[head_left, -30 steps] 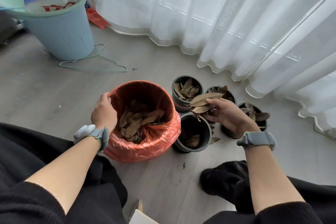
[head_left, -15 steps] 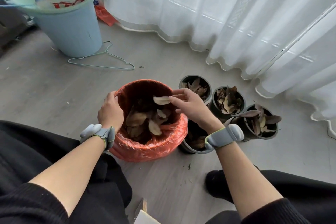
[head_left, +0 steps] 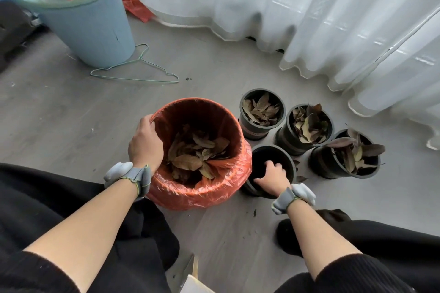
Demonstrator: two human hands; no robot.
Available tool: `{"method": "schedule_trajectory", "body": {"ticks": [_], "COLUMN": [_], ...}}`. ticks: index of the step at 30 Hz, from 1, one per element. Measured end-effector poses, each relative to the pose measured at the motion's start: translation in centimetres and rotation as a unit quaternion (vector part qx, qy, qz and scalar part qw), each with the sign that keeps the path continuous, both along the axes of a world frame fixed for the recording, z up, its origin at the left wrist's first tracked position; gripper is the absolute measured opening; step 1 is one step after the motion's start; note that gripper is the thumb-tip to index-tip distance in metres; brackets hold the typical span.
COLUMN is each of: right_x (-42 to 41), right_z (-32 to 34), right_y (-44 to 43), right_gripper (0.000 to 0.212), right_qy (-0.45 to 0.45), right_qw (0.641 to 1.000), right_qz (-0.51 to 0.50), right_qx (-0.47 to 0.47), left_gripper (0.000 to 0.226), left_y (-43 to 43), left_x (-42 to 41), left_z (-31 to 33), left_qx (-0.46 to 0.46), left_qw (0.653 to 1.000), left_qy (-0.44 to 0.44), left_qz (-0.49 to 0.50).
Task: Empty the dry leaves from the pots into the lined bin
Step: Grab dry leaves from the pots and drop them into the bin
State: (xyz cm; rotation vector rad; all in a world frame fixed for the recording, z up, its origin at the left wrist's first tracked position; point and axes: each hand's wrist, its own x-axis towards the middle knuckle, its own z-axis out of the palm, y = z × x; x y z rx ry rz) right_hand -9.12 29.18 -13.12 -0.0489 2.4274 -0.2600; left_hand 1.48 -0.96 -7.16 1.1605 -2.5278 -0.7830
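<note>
Handful dumped, right hand (head_left: 271, 177) dips back into near pot (head_left: 263, 153), fingers curled (grasp hidden, cannot tell); left hand (head_left: 145, 143) fingers clamp lined bin (head_left: 190, 195) rim.

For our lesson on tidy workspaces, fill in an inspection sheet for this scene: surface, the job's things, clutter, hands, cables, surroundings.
Surface: grey wood floor, with leaf bits on it.
Job's things: orange-lined bin part full of dry leaves; far pot, middle pot and right pot hold leaves; near pot stands beside the bin, dark inside.
Clutter: wire hanger, blue bucket, red bag.
Hands: left hand grips the bin's rim; right hand reaches into the near pot, grasp hidden.
Cables: nothing seen.
Surroundings: white curtain.
</note>
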Motion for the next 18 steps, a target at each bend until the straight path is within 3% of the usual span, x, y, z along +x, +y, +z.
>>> {"method": "schedule_trajectory", "body": {"ticks": [8,18], "right_x": [0.2,0.2], "right_z": [-3.1,-3.4], "right_y": [-1.9,-1.3], "right_gripper": [0.067,0.036], "right_qy": [-0.049,-0.021], "right_qw": [0.983,0.988], "right_qz": [0.135,0.144], "right_qx": [0.110,0.059], "left_gripper": [0.028,0.028], "left_y": [-0.1,-0.4], "left_x": [0.1,-0.1], "left_z": [-0.4,-0.4], "left_qx": [-0.018,-0.018], "left_qw": [1.000,1.000], "left_qy": [0.005,0.005], "left_qz": [0.003,0.005]}}
